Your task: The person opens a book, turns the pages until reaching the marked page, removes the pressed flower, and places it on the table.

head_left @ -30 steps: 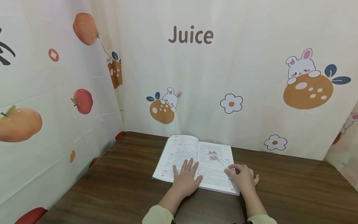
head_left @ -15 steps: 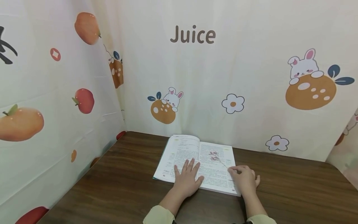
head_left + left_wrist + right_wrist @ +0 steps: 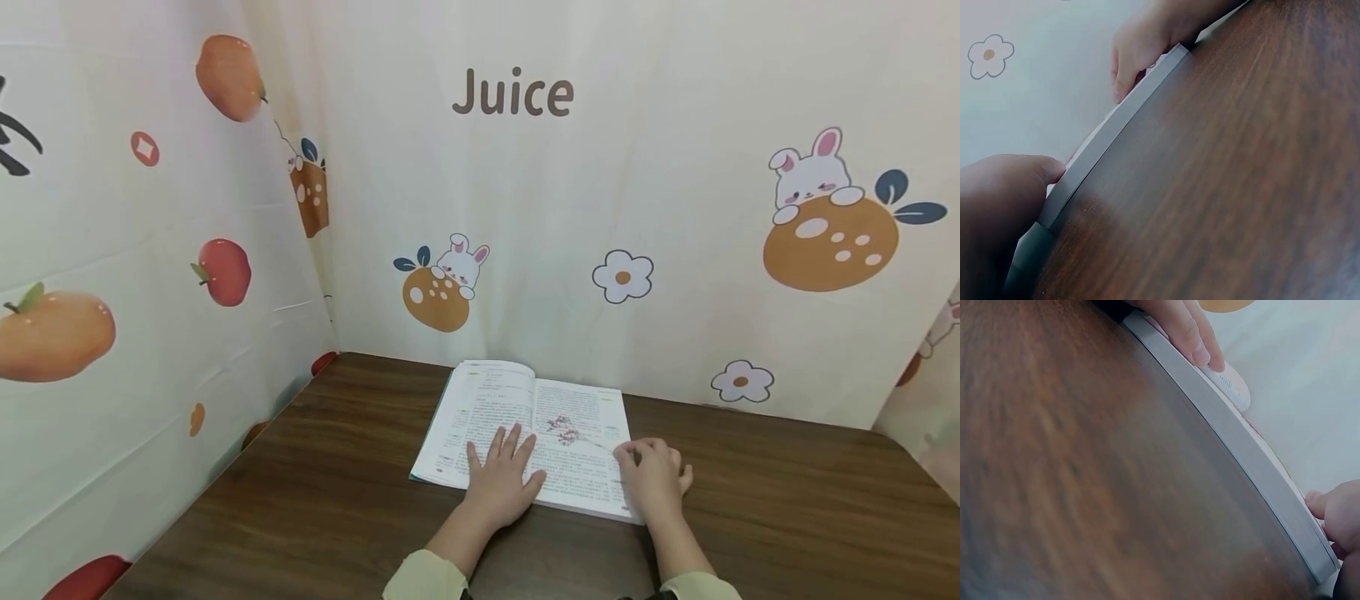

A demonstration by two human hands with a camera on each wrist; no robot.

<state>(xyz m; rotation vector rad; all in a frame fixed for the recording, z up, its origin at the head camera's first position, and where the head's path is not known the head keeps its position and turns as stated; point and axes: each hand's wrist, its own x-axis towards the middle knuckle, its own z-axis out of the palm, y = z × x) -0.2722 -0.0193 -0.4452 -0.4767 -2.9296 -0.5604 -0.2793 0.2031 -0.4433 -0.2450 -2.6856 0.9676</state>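
Observation:
An open book (image 3: 491, 400) lies on the wooden table, its printed pages facing up. Across the right page is a small sprig of reddish-pink flowers (image 3: 564, 431) on a thin pale stem. My right hand (image 3: 654, 479) pinches the stem's end between thumb and forefinger at the book's right edge. Fingers spread, my left hand (image 3: 501, 483) rests on the lower part of the book near the spine. In the left wrist view the book's thick page edge (image 3: 1116, 128) runs between both hands. The right wrist view shows the same edge from the other side, the sprig hidden there.
Dark wooden table (image 3: 322, 467) surrounds the book on its left, right and near sides. Behind it hangs a pale curtain (image 3: 540, 200) printed with rabbits, fruit and flowers, close to the book's far edge. Another printed curtain (image 3: 150, 333) stands along the left side.
The sprig's flower end has swung left and toward me over the right page, so the stem lies more level. My right hand keeps its pinch; my left hand stays put.

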